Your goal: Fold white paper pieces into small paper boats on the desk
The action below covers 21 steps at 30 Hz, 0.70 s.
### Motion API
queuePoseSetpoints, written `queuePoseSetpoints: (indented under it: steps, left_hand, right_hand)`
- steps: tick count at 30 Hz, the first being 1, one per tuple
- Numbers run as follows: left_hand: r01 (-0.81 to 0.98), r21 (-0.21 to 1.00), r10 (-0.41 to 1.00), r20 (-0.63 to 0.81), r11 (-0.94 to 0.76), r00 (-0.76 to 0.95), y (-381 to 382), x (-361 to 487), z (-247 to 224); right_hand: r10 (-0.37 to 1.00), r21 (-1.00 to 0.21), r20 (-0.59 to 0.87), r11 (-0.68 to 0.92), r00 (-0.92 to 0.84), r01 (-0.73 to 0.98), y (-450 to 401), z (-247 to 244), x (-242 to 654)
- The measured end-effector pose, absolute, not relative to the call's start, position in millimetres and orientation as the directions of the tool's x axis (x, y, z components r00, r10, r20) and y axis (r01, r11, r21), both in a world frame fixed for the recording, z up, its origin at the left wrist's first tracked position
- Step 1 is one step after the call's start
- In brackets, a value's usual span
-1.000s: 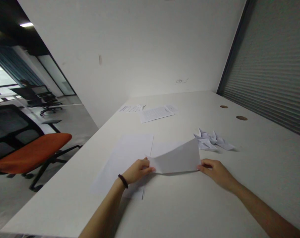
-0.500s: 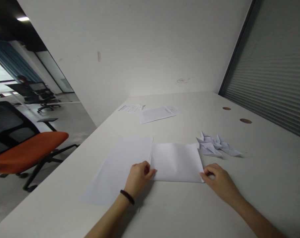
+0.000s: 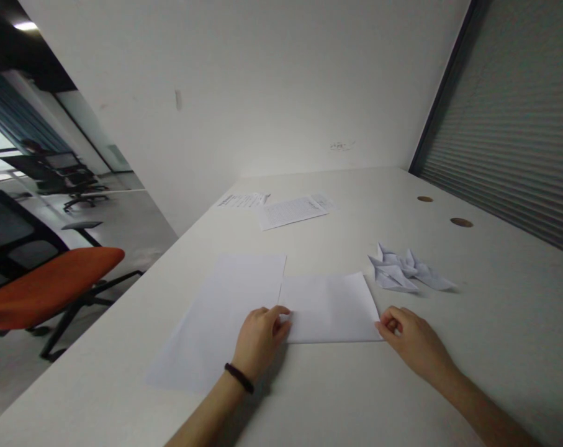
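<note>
A white sheet of paper (image 3: 330,307) lies on the table in front of me, its near edge looking folded. My left hand (image 3: 262,335), with a dark band on the wrist, pinches the sheet at its near left corner. At the near right corner, my right hand (image 3: 405,332) has thumb and fingers closed on the same sheet. Flat blank paper (image 3: 229,310) lies to the left, partly under my left hand and forearm. Beyond my right hand sit several folded paper pieces (image 3: 397,273) with pointed tips.
Two printed pages (image 3: 293,212) (image 3: 244,200) lie farther back on the white table (image 3: 346,397). Two round holes (image 3: 461,222) (image 3: 425,199) are near its right side, by a blind-covered window (image 3: 509,130). An orange chair (image 3: 76,273) stands left, with a person (image 3: 32,147) far behind.
The sheet's middle bulge has flattened. My left fingers have shifted slightly at the near left corner, and my right hand stays at the right corner. The view has moved a little.
</note>
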<state>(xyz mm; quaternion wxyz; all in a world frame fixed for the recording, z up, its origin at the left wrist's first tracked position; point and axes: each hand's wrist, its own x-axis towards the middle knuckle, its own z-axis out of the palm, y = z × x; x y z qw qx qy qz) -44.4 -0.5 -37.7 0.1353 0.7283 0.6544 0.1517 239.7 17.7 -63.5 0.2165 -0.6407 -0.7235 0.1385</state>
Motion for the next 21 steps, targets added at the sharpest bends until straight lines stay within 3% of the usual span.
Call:
queuePoseSetpoints:
  steps: [21]
  left_hand:
    - [0.931,0.339,0.990,0.083,-0.133,0.111,-1.5,-44.6,-37.5]
  right_hand:
    - [0.992,-0.434,0.109,0.103,-0.062,0.895,21.0,-65.5,239.9]
